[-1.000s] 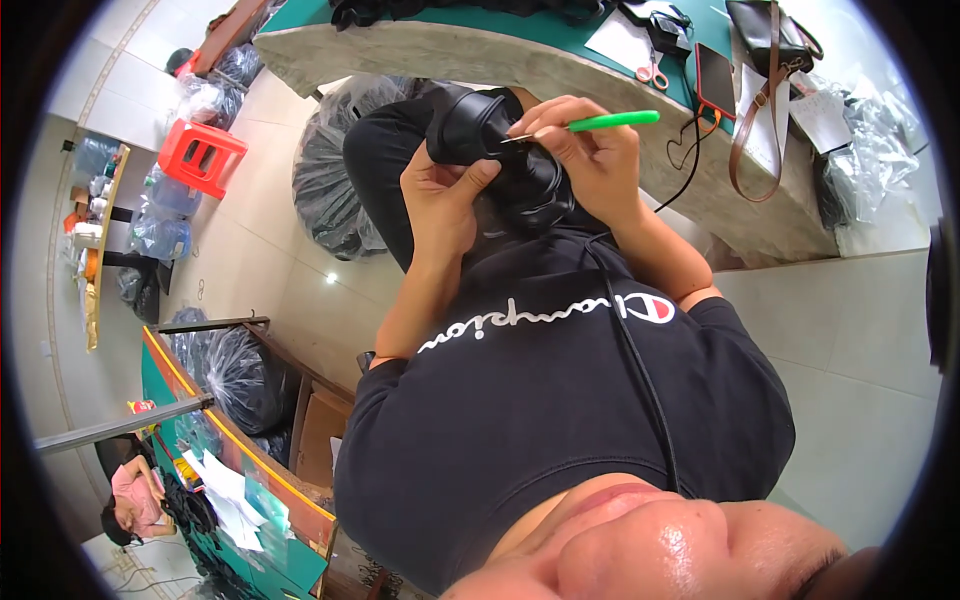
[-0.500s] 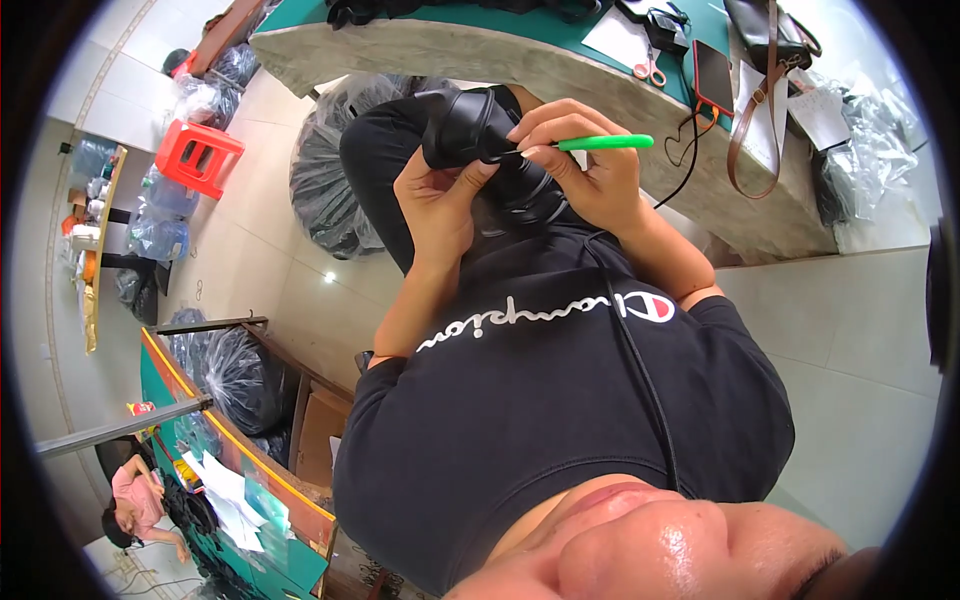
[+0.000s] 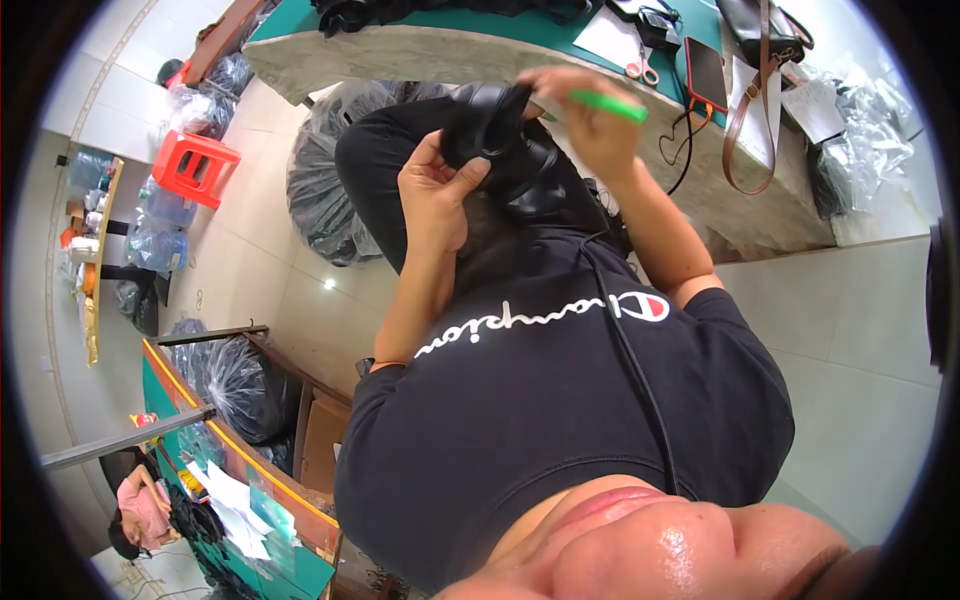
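Note:
My left hand (image 3: 437,195) grips a glossy black, curved and seamed piece (image 3: 482,122), thumb on its near face and fingers behind it. What kind of article it is I cannot make out. In my right hand (image 3: 597,135), smeared by motion, is a slim tool with a bright green handle (image 3: 608,104); its tip is hidden. The fingertips of that hand reach the upper right edge of the black piece, though the blur hides whether they touch it. Both hands are over my lap.
Ahead stands a green-topped table (image 3: 540,20) bearing scissors (image 3: 641,67), a phone (image 3: 706,75) and a brown bag strap (image 3: 762,110). A stuffed plastic bag (image 3: 320,190) lies on the floor near a red stool (image 3: 196,167). Another person (image 3: 142,508) sits at a green table, lower left.
My right hand has moved up and right, and the green tool, earlier pointing at the black piece, now tilts differently. The black piece has turned in my left hand.

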Available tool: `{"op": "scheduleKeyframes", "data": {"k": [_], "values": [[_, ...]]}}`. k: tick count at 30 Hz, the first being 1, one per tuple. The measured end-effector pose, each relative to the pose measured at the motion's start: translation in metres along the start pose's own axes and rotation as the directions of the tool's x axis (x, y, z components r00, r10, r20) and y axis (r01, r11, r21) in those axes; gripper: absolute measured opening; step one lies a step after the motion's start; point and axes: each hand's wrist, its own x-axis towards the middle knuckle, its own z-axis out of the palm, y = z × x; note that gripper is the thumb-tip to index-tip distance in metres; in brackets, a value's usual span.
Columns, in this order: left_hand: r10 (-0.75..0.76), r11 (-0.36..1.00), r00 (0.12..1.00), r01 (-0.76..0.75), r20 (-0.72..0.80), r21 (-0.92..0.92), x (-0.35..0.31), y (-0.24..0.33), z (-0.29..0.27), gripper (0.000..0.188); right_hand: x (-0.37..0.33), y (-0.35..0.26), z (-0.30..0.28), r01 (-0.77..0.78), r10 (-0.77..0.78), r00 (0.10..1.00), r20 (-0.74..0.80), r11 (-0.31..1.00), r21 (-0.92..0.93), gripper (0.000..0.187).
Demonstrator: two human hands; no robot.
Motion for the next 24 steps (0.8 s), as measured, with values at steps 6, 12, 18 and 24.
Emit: {"op": "scheduleKeyframes", "data": {"k": [6,12,18,24], "values": [[-0.124,0.97,0.983,0.148,0.132,-0.191,0.004,0.008,-0.004,0.029,0.062,0.064,-0.029,0.318,-0.084,0.937,-0.338,0.604,0.731,0.02],[-0.118,0.977,0.953,0.162,0.278,-0.139,0.003,0.006,-0.009,0.031,0.056,-0.004,-0.029,-0.191,0.242,0.953,-0.18,0.946,0.26,0.019],[-0.473,0.802,0.803,0.563,0.363,-0.2,0.005,0.005,-0.001,0.088,0.023,-0.03,-0.011,-0.343,0.202,0.916,0.346,0.843,0.415,0.019],[-0.434,0.666,0.743,0.645,0.51,-0.375,0.007,-0.007,-0.017,0.05,-0.002,0.002,-0.029,-0.369,0.42,0.883,0.21,0.343,0.864,0.023]]}}
